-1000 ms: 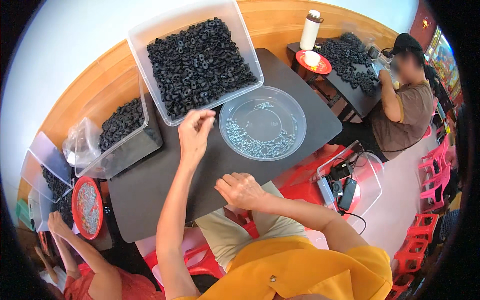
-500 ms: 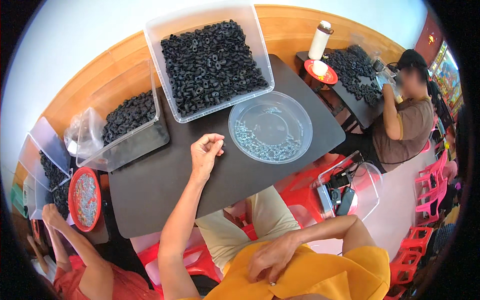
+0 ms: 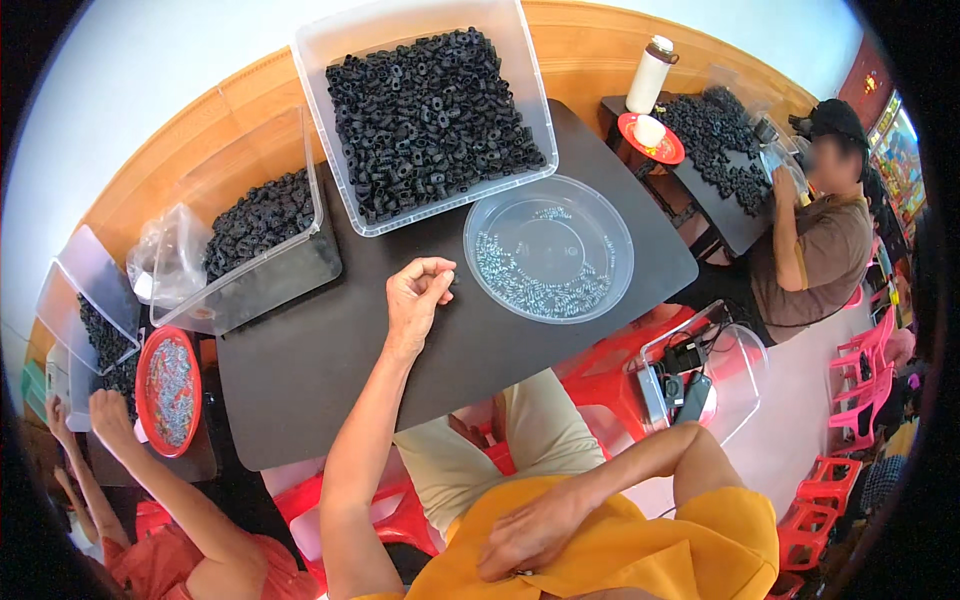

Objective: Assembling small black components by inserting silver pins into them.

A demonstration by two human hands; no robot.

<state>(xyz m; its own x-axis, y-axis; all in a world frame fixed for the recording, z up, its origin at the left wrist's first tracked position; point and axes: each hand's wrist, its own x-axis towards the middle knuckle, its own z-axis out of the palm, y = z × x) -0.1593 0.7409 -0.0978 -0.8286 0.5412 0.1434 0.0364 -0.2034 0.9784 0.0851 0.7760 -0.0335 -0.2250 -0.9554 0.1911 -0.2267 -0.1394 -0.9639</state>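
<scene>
My left hand (image 3: 418, 300) is raised over the middle of the dark table, thumb and fingertips pinched together. A small dark piece (image 3: 456, 281) shows at the fingertips, much like the black parts in the bins. Right of this hand lies a round clear plastic lid or tray (image 3: 550, 252) with many small shiny silvery pieces (image 3: 560, 292) scattered on it. My right hand (image 3: 530, 532) rests low against my yellow shirt with its fingers curled. A tiny glint shows by its fingertips, too small to name.
A large clear bin (image 3: 548, 110) of black plastic parts stands at the table's back, another bin (image 3: 270, 285) at its left. A red tray (image 3: 142, 395) of silvery pieces lies farther left by a co-worker's hand (image 3: 112, 418). Another person (image 3: 815, 240) works at the right-hand table.
My left hand has barely shifted, still pinched. My right hand has moved slightly left along my shirt. The left co-worker's arms have lifted, and the view has shifted a little.
</scene>
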